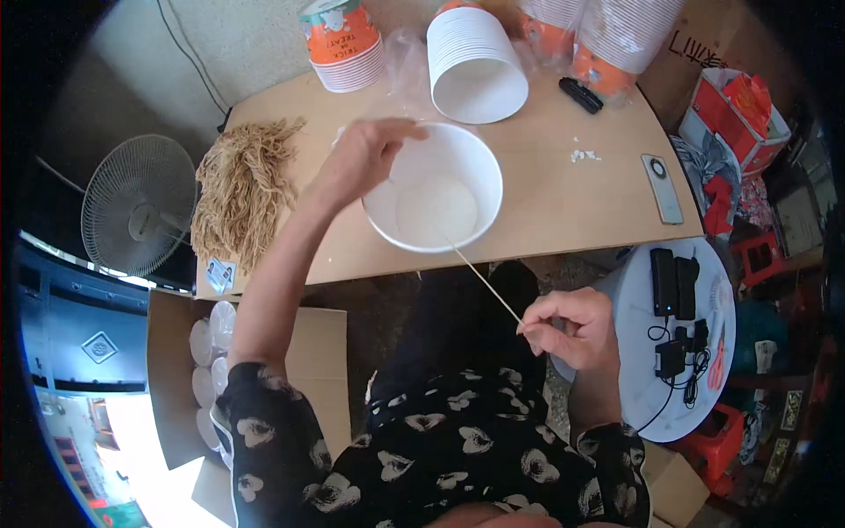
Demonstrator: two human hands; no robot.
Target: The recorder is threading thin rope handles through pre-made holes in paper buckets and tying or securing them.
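A white paper bucket [433, 245] stands mouth up near the table's front edge. My left hand [368, 151] is closed at its far left rim, fingers curled over the edge and partly hidden. A thin beige cord [487, 283] runs taut from the bucket's near rim, its short end showing just inside. Lower right of the bucket, my right hand [572, 328] pinches the cord's other end between thumb and forefinger. A heap of the same beige cords [242, 189] lies on the table's left side.
Behind stand nested orange-and-white buckets [345, 53] and a white stack [475, 66] tipped toward me. A black tool [581, 95], white scraps [584, 156] and a phone [662, 189] lie right. A round stool [651, 414] holds chargers; a fan [139, 207] and a carton [167, 352] stand left.
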